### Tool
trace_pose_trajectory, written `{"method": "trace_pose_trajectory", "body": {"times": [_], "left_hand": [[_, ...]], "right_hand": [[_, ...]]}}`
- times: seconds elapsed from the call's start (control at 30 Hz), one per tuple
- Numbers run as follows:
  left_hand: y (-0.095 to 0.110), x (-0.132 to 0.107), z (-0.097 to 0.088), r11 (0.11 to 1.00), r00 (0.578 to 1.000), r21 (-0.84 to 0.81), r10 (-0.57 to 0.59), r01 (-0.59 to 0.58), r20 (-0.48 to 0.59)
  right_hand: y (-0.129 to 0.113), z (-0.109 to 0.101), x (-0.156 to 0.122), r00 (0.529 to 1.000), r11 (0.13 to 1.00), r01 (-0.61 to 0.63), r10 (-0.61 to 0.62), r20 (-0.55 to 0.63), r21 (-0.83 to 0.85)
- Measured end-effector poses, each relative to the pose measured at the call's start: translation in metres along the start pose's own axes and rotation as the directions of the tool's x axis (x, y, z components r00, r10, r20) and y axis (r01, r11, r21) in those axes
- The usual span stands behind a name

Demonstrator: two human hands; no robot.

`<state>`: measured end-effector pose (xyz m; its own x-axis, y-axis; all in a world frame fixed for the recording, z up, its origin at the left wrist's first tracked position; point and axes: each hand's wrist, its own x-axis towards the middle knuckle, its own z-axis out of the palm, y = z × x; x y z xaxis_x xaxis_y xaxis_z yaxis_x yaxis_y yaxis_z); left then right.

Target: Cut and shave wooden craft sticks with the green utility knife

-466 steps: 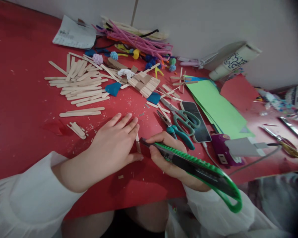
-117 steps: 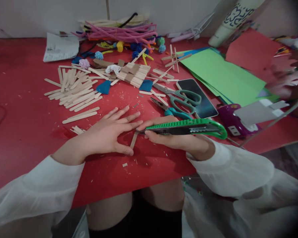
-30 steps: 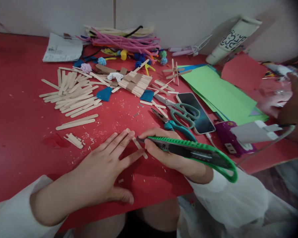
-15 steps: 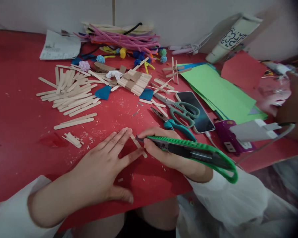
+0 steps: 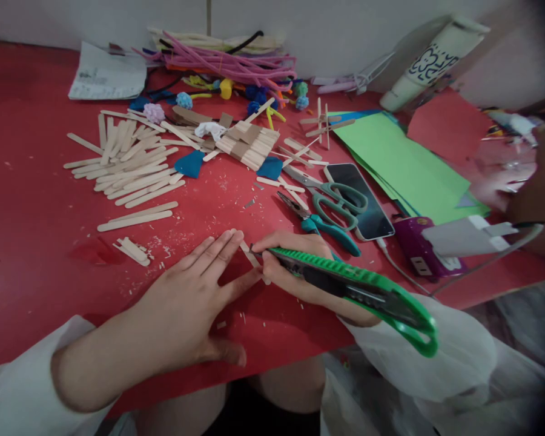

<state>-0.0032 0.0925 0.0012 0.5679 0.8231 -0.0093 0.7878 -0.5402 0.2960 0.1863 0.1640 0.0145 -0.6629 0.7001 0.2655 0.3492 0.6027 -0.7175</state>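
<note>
A wooden craft stick lies on the red tabletop near its front edge. My left hand rests flat with fingers stretched out; its fingertips press on the stick at the upper end and near the lower end. In my right hand is a green utility knife, its handle slanting down to the right. The knife's tip meets the stick between my left fingers. How deep the blade sits in the wood I cannot tell. Small wood chips are scattered around both hands.
Pliers, scissors and a phone lie beyond my right hand. A pile of craft sticks is at the back left, short cut pieces nearer. Green paper and a purple power block are on the right.
The far end of the knife's handle has dipped slightly while its tip stays on the stick. My left hand holds the same place. The view has shifted a little.
</note>
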Motion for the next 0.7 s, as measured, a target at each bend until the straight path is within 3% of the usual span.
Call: {"method": "trace_pose_trajectory", "body": {"times": [0.2, 0.33, 0.57, 0.7], "left_hand": [[0.0, 0.0, 0.001, 1.0, 1.0, 0.001, 0.015, -0.015, -0.009], [0.0, 0.0, 0.003, 1.0, 0.999, 0.017, 0.018, -0.017, -0.028], [0.001, 0.001, 0.002, 0.998, 0.999, 0.049, 0.028, -0.026, -0.029], [0.002, 0.003, 0.001, 0.999, 1.0, 0.036, 0.013, -0.012, -0.017]], "right_hand": [[0.009, 0.003, -0.003, 0.994, 0.992, 0.112, -0.112, 0.01, -0.064], [0.017, 0.007, -0.007, 0.984, 0.984, 0.168, -0.17, -0.043, -0.051], [-0.002, -0.003, -0.005, 0.999, 0.997, 0.035, -0.036, -0.018, -0.074], [-0.003, -0.004, -0.006, 0.998, 0.995, 0.041, -0.044, -0.036, -0.094]]}}
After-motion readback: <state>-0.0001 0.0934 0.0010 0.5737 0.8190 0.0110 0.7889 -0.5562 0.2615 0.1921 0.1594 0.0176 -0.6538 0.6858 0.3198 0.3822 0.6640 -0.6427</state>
